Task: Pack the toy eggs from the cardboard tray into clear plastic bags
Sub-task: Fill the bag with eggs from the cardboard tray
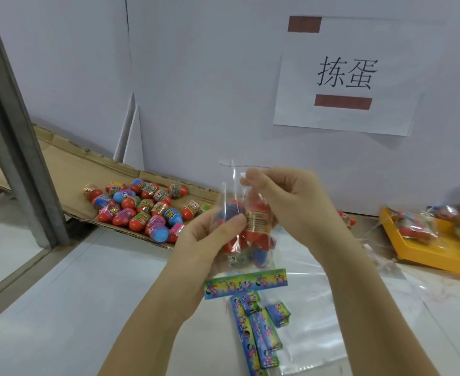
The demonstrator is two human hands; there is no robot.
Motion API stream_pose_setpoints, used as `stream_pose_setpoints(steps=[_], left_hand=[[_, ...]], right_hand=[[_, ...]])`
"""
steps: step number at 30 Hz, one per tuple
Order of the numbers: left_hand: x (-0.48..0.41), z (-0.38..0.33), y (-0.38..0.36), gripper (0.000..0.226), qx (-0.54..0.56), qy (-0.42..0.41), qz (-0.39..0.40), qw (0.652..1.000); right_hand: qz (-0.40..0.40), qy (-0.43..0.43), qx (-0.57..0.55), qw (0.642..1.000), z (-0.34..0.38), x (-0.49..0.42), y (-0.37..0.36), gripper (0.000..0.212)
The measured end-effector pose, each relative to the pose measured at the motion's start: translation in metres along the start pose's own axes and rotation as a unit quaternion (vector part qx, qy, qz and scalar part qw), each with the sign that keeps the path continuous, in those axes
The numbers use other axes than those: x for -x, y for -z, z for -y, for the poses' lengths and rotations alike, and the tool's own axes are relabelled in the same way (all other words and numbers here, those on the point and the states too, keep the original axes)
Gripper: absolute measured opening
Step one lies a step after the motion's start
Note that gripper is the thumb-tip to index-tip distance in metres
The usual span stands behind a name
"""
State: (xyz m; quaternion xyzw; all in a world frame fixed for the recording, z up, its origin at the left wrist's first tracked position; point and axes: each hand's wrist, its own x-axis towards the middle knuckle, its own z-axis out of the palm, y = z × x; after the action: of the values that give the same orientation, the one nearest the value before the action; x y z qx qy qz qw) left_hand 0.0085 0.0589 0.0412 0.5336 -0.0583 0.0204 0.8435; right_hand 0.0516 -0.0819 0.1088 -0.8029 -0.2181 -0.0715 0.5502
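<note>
The bag is held upright, mouth on top: its egg-filled lower part is gripped by the left hand, its top pinched by the right hand. Loose eggs are found in the tray, leftward, nearer the left hand.

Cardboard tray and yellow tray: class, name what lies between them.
In the head view, the left hand and right hand hold a clear plastic bag of toy eggs there; one loose toy egg sits by the wall, nearer the yellow tray.
</note>
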Motion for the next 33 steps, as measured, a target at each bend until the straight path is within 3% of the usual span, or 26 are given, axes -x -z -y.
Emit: stream_pose_setpoints(steps=[5, 7, 10, 15, 20, 24, 26, 28, 30, 33], left_hand=[[-0.004, 0.002, -0.002, 0.022, 0.035, -0.064, -0.065, 0.995], [-0.005, 0.002, -0.003, 0.023, 0.044, -0.078, -0.071, 0.993], [-0.005, 0.004, -0.003, 0.029, 0.055, -0.083, -0.074, 0.992], [-0.006, 0.000, -0.002, 0.030, 0.082, -0.073, -0.058, 0.992], [-0.006, 0.002, -0.004, 0.029, 0.059, -0.085, -0.092, 0.990], [-0.006, 0.004, -0.006, 0.025, 0.056, -0.090, -0.121, 0.987], [-0.006, 0.003, -0.006, 0.037, 0.029, -0.090, -0.140, 0.986], [-0.005, 0.003, -0.008, 0.044, 0.012, -0.108, -0.141, 0.984], [-0.005, 0.005, -0.009, 0.034, 0.016, -0.127, -0.144, 0.981], [-0.005, 0.006, -0.008, 0.024, 0.040, -0.136, -0.160, 0.977]], right_hand=[[0.166, -0.049, -0.024, 0.985, -0.007, -0.001, 0.011, 0.078], [0.183, -0.040, -0.026, 0.982, -0.009, 0.000, 0.011, 0.064], [0.155, -0.019, -0.066, 0.986, -0.009, -0.001, 0.007, 0.042], [0.116, -0.017, -0.108, 0.987, -0.016, -0.004, 0.002, 0.039], [0.048, 0.007, -0.126, 0.991, -0.016, -0.005, -0.010, 0.034], [-0.008, 0.070, -0.081, 0.994, -0.016, -0.003, -0.020, 0.028], [-0.026, 0.086, -0.042, 0.995, -0.018, -0.003, -0.021, 0.031], [-0.028, 0.091, -0.005, 0.995, -0.021, -0.003, -0.023, 0.036], [-0.024, 0.099, 0.013, 0.995, -0.023, -0.003, -0.026, 0.044], [0.002, 0.087, -0.036, 0.996, -0.022, -0.002, -0.026, 0.032]])
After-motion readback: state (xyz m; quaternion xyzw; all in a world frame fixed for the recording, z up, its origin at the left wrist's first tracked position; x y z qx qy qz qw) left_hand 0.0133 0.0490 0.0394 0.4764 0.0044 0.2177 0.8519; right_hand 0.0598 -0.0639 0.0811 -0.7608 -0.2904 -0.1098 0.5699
